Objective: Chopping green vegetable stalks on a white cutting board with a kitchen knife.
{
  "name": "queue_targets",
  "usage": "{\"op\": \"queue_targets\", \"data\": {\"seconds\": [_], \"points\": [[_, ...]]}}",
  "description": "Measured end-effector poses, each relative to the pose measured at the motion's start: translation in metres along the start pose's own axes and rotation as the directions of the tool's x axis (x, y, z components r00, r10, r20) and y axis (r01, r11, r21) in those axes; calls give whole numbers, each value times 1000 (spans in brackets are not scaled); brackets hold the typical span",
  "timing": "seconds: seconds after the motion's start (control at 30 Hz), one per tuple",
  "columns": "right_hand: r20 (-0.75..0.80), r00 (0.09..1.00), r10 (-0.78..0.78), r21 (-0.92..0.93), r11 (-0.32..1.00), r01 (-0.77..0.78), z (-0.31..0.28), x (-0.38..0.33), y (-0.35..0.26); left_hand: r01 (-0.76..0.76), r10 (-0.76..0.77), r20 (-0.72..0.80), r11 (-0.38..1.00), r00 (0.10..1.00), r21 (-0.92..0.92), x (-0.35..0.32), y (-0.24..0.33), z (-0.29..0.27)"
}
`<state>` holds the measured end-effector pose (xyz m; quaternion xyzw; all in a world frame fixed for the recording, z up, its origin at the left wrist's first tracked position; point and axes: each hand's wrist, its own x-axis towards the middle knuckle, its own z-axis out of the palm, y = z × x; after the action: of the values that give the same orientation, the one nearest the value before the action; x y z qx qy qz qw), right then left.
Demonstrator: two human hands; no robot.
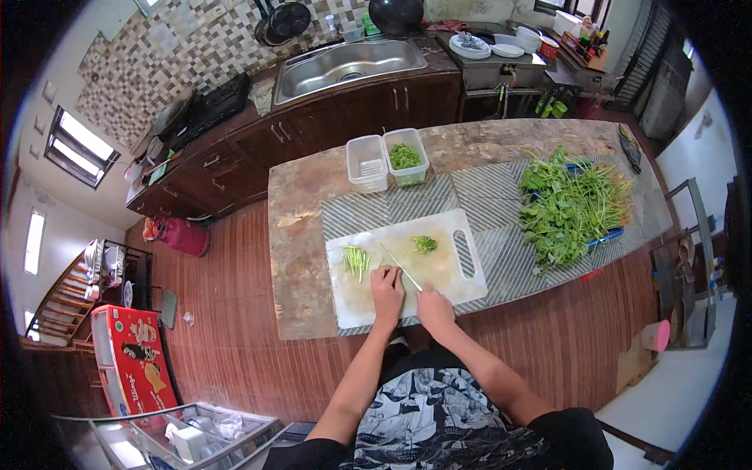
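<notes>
My right hand (435, 306) is closed round the handle of a knife (401, 267), its blade slanting up and left over a white cutting board (345, 305). Close beside the blade, my left hand (388, 290) rests on the board with its fingers curled together; whatever they may hold is hidden. Cut pale green stems (356, 259) lie on the board's left part. A small heap of chopped greens (424, 244) sits beyond the knife, to its right. Behind the board stand two clear plastic tubs: the left tub (366, 166) looks empty, and the right tub (407, 178) contains chopped greens.
A large pile of leafy greens (568, 205) covers a blue tray (607, 237) on the table's right side. Striped sheets (489, 188) lie under the board on the worn wooden table (298, 235). Across the floor are a steel sink (352, 70) and stacked white plates (470, 48).
</notes>
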<state>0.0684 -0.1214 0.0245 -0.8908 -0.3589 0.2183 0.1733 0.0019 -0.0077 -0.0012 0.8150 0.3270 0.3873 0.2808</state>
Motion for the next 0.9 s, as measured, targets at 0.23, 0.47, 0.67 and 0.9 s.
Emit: {"op": "queue_targets", "data": {"seconds": [0.23,0.47,0.67,0.9], "points": [[-22,999,-26,52,998,27,2,-26,-2,7,-6,-32,999,999,40,-4,-5,1],[5,1000,22,0,1000,-22,-4,-36,22,-17,18,-17,999,1000,42,-4,-3,0],[-67,995,-80,-41,996,77,16,6,2,-39,40,-24,998,999,42,-3,-4,2],[-76,995,-60,19,998,61,11,2,-4,-61,64,-26,995,998,83,-5,-2,2]]}}
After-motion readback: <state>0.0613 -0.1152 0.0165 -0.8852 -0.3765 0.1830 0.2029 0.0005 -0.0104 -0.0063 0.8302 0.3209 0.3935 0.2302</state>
